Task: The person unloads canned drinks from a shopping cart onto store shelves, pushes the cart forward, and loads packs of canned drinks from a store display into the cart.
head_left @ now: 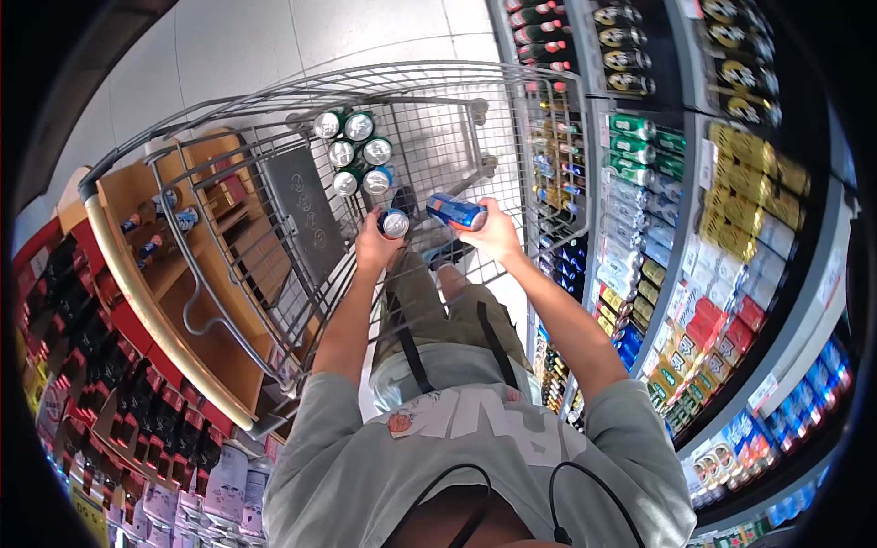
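My left hand [373,247] is wrapped round a dark can [395,225] with a silver lid facing up, at the near side of the shopping cart. To its right, my right hand [496,234] grips a blue can [449,211] that is tilted almost onto its side. The two cans are apart. Just beyond my left hand, several upright cans [375,152] with silver lids stand close together in two rows inside the wire cart [429,119]. Green shows on the sides of some, and one nearest me has a blue edge.
A dark grey panel [309,196] and the cart's pale handle [151,306] lie on my left. Shelves of drink cans [630,146] run along the right. Wooden shelving [174,265] and dark packs of bottles [137,402] are at the left. Tiled floor [237,46] shows beyond the cart.
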Demonstrator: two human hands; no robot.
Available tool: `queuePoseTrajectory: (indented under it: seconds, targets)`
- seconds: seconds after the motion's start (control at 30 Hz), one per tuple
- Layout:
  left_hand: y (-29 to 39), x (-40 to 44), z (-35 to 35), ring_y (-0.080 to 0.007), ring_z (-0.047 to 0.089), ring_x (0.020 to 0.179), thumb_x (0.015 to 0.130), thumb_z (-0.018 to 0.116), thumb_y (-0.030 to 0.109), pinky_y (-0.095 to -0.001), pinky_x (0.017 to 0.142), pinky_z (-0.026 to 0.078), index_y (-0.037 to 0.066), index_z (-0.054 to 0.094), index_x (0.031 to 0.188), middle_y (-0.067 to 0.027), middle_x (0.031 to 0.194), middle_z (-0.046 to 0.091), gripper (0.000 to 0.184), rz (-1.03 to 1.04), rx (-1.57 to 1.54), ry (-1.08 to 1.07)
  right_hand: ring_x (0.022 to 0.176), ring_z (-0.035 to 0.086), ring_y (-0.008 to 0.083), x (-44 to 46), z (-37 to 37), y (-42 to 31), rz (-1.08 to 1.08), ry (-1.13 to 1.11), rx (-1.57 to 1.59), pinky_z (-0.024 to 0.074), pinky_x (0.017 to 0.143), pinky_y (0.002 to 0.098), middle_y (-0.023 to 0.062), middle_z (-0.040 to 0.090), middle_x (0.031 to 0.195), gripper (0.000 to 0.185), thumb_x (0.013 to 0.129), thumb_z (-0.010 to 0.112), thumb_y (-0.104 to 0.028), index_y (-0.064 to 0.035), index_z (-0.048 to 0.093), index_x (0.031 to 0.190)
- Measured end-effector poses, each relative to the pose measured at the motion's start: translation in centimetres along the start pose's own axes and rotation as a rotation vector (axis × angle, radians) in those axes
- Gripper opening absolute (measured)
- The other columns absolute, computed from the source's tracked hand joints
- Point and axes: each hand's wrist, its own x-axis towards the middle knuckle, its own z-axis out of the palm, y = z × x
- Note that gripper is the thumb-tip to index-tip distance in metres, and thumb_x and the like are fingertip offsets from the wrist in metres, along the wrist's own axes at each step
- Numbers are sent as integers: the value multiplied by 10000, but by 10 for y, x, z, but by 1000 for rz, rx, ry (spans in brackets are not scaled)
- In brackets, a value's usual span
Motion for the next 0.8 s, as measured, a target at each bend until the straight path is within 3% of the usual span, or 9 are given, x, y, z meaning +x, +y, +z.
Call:
queuePoseTrajectory:
  seconds: [0.17, 0.27, 0.3, 0.33, 0.43, 0.5, 0.57, 0.63, 0.8]
  targets:
    - [83, -24, -28, -296, 663, 1057, 614, 878, 254, -400, 873, 526, 29, 554, 1159, -191, 1122, 670, 672, 122, -130, -36, 781, 689, 222, -78, -101, 31, -151, 251, 174, 549, 729, 320, 147, 687, 867, 772, 585, 881, -307, -15, 530, 1208]
    - [160, -44, -42, -225, 661, 946, 627, 882, 236, -341, 838, 522, 26, 548, 1092, -138, 1021, 669, 610, 251, -190, -32, 840, 603, 104, -149, -167, 50, -212, 348, 253, 514, 748, 279, 91, 651, 936, 673, 632, 864, -142, -37, 539, 1211]
    - [184, -50, -46, -193, 647, 911, 638, 880, 218, -326, 831, 516, 25, 539, 1087, -110, 1006, 659, 595, 270, -246, -66, 881, 618, 129, -178, -192, 49, -126, 337, 223, 514, 794, 293, 102, 658, 985, 708, 627, 860, -164, -46, 534, 1245]
    - [198, -50, -43, -155, 602, 919, 679, 855, 167, -306, 846, 494, 28, 518, 1100, -68, 1020, 622, 557, 410, -454, -121, 818, 641, 160, -204, -210, 58, -262, 448, 186, 527, 763, 306, 100, 667, 917, 741, 600, 865, -215, -62, 543, 1249]
    - [300, -82, -58, -127, 573, 997, 740, 822, 101, -296, 890, 477, 23, 480, 1218, -64, 1102, 592, 593, 451, -762, -303, 855, 685, 234, -282, -261, 91, -532, 697, 143, 539, 799, 337, 138, 689, 969, 773, 566, 847, -277, -81, 561, 1256]
    - [345, -92, -48, -161, 617, 988, 825, 737, 293, -312, 887, 508, 25, 475, 1243, -81, 1070, 615, 562, 445, -835, -391, 949, 689, 260, -346, -295, 107, -568, 766, 28, 534, 852, 350, 160, 686, 1069, 765, 547, 844, -292, -57, 579, 1224]
    - [410, -122, -48, -214, 663, 948, 848, 662, 434, -364, 846, 558, 24, 482, 1237, -107, 1048, 637, 593, 402, -1101, -805, 970, 692, 283, -406, -325, 122, -733, 881, -95, 535, 875, 371, 171, 687, 1087, 747, 528, 846, -279, -18, 590, 1180]
    - [464, -156, -38, -258, 677, 962, 832, 669, 485, -405, 813, 585, 17, 491, 1243, -129, 1059, 645, 647, 378, -1170, -881, 999, 684, 316, -459, -345, 140, -837, 990, -74, 527, 914, 407, 216, 679, 1082, 721, 514, 838, -253, 32, 586, 1126]
    - [576, -245, -15, -271, 655, 1033, 743, 731, 591, -423, 887, 555, 4, 487, 1283, -146, 1155, 626, 833, 785, -985, -996, 1069, 623, 316, -568, -366, 169, -1005, 1163, 214, 475, 980, 425, 225, 626, 1133, 764, 542, 818, -196, 67, 523, 1196]
